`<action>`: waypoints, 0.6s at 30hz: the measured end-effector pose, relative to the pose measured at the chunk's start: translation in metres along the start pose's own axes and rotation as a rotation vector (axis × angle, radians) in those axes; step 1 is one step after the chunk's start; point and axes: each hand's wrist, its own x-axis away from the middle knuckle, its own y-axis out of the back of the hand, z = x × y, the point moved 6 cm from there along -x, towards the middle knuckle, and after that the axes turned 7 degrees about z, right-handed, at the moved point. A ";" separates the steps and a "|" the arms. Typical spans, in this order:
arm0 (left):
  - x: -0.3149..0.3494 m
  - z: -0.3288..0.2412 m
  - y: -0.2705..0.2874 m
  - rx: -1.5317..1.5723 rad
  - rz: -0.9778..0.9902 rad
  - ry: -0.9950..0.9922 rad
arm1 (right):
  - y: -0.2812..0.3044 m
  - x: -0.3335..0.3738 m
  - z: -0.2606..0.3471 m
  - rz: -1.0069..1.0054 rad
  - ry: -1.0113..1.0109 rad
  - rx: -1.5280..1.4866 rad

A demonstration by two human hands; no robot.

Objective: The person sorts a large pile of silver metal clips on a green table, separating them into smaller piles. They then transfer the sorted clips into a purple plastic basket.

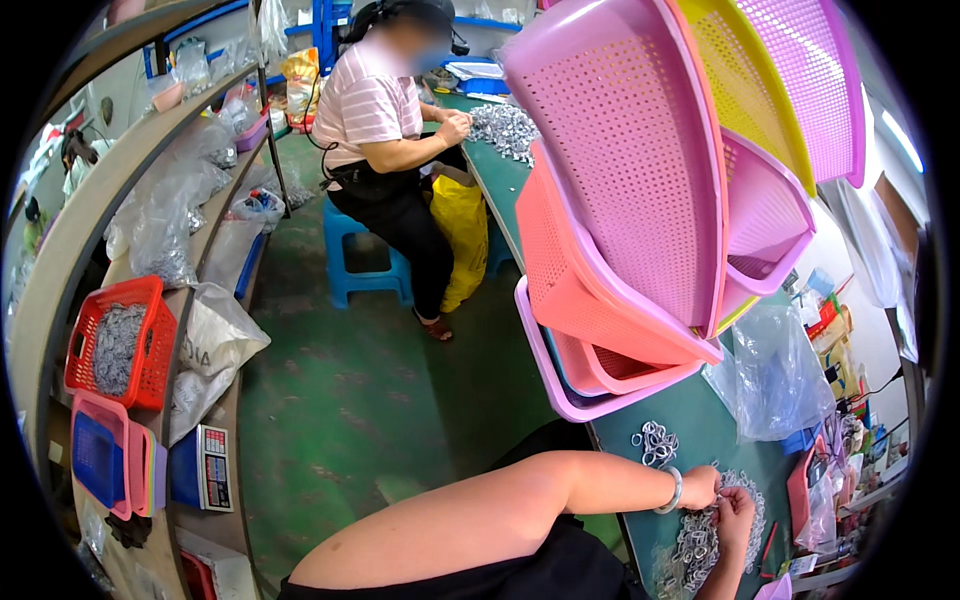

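Note:
My left hand [702, 487], with a pale bangle at the wrist, is closed over a pile of small silver metal rings or buckles [697, 545] on the green table. Close beside it, almost touching, my right hand [737, 512] is curled with its fingertips pinched together. Whatever lies between the fingers of either hand is too small to make out. A smaller heap of silver loop-shaped pieces [655, 442] lies apart from the pile, just beyond my left wrist.
Stacked pink, coral and yellow perforated baskets [620, 180] tower over the table beyond my hands. Clear plastic bags [780, 375] and a red pen-like stick [769, 548] lie to the right. A co-worker [375, 120] sits on a blue stool [350, 250]. Shelves with a red basket [150, 345] line the left.

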 end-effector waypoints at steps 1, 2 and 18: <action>0.000 -0.001 0.002 -0.010 -0.036 -0.027 | -0.001 -0.001 0.002 0.007 0.002 -0.006; 0.008 -0.011 0.009 -0.032 -0.001 -0.032 | -0.003 0.000 0.003 0.009 -0.010 0.012; 0.005 -0.001 0.006 0.089 0.018 0.002 | 0.000 -0.003 -0.003 -0.042 0.036 -0.097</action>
